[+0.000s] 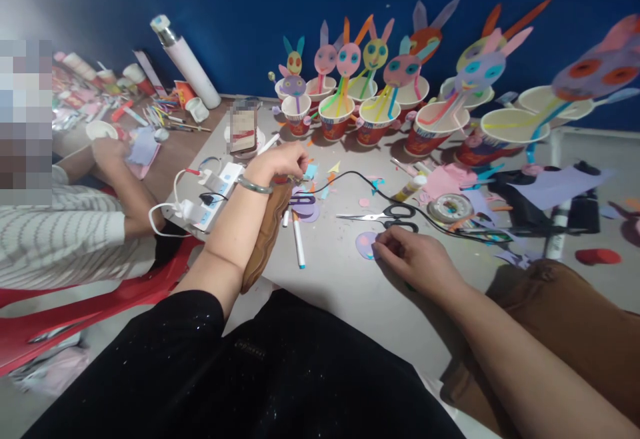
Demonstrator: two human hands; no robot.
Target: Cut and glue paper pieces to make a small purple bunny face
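Observation:
My right hand rests low over the table, with fingertips closed at the edge of a small lilac paper disc with pink and blue spots. My left hand is curled above the far end of a brown pouch; what its fingers hold, if anything, is hidden. A greenish bangle circles that wrist. Between my hands lie black-handled scissors, spread a little, and a white marker with a blue tip. Purple-handled scissors lie beside the pouch, over another lilac paper piece.
Several paper cups with paper rabbit heads stand along the blue wall. A black cable crosses the table. Tape roll, glue stick and paper scraps lie right. A power strip and a co-worker's hand are left.

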